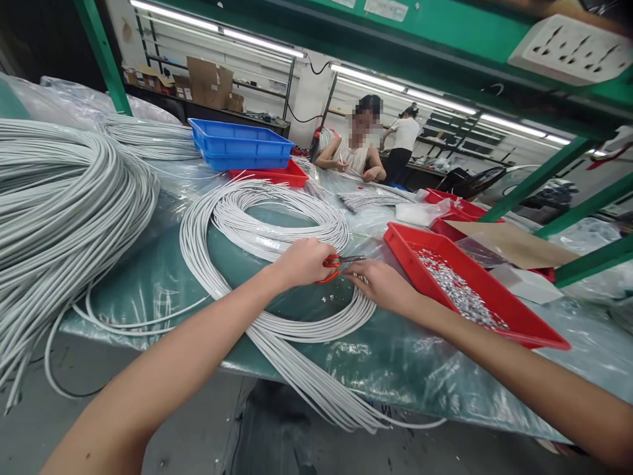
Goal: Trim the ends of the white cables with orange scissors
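Observation:
My left hand [307, 262] is closed round the orange handles of a small pair of scissors [332, 264], whose blades point right. The blade tips meet the fingers of my right hand [383, 284], which are pinched together at the right side of a loop of pale cable [316, 328]. Whatever those fingertips hold is too small to make out. A second coil of pale cable [277, 247] lies just behind, and loose cable ends [316, 382] hang over the table's front edge.
A red tray [524, 333] of small silvery parts stands at the right. Large cable bundles [64, 198] fill the left. Behind are a blue crate [242, 145] and a seated person [359, 155]. Green shelf posts [593, 260] slant across the right.

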Demonstrator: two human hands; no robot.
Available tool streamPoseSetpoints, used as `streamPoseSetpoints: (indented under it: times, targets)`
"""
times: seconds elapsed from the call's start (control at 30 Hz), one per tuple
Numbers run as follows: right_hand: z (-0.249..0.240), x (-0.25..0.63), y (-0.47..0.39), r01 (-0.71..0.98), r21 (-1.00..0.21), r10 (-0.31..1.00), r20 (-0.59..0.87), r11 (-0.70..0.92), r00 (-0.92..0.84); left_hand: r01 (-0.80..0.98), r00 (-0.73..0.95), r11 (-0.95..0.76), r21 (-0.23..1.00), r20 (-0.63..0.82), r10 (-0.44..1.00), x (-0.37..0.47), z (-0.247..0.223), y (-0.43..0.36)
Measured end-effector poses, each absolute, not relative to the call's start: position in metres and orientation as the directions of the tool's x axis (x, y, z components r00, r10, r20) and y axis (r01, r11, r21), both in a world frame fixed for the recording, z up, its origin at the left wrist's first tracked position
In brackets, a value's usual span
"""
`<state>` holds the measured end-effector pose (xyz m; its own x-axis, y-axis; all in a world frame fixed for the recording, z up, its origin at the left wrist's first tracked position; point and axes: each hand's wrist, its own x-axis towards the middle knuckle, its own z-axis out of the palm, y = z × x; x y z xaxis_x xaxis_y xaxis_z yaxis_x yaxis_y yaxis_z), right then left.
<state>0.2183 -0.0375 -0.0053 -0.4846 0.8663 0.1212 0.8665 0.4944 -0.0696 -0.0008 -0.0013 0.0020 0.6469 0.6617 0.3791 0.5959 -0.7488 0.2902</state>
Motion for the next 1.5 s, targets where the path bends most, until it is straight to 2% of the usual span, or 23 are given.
streamPoseSetpoints:
  times: [0.1,0.27,0.43,0.7,0.77,0.9,0.97,1.27,1.4,1.5]
  targets:
    - [-0.010,0.225,-0.039,0.856,0.024,0.854,0.051,0.517,-0.517,0.588,0.651,-0.755,0.291,0.384,0.655,-0.001,0.002,-0.002]
    - [-0.019,0.227,-0.048,0.838,0.042,0.837,0.053,0.544,-0.545,0.577,0.662,-0.767,0.281,0.389,0.641,-0.001,0.002,-0.002]
    - [-0.017,0.224,-0.057,0.814,-0.055,0.816,0.066,0.578,-0.575,0.582,0.667,-0.760,0.289,0.365,0.650,-0.001,0.003,-0.002]
    - [-0.016,0.216,-0.068,0.758,-0.248,0.797,0.180,0.604,-0.576,0.582,0.664,-0.749,0.315,0.348,0.662,-0.002,0.005,-0.004]
    - [-0.016,0.215,-0.067,0.771,-0.227,0.803,0.178,0.596,-0.568,0.581,0.665,-0.752,0.312,0.351,0.659,-0.002,0.005,-0.004]
    - [-0.017,0.209,-0.065,0.808,-0.084,0.810,0.143,0.583,-0.569,0.575,0.670,-0.757,0.308,0.354,0.653,-0.002,0.005,-0.004]
    - [-0.017,0.206,-0.065,0.807,-0.053,0.806,0.116,0.588,-0.580,0.582,0.666,-0.752,0.310,0.350,0.659,-0.002,0.005,-0.004]
    - [-0.014,0.200,-0.062,0.788,-0.149,0.802,0.087,0.597,-0.591,0.559,0.682,-0.767,0.315,0.351,0.641,-0.002,0.004,-0.004]
    - [-0.019,0.192,-0.060,0.821,-0.134,0.832,0.117,0.554,-0.542,0.551,0.686,-0.770,0.323,0.349,0.638,-0.001,0.003,-0.003]
    - [-0.021,0.187,-0.060,0.804,-0.096,0.807,0.145,0.587,-0.572,0.546,0.684,-0.773,0.322,0.361,0.634,-0.001,0.002,-0.003]
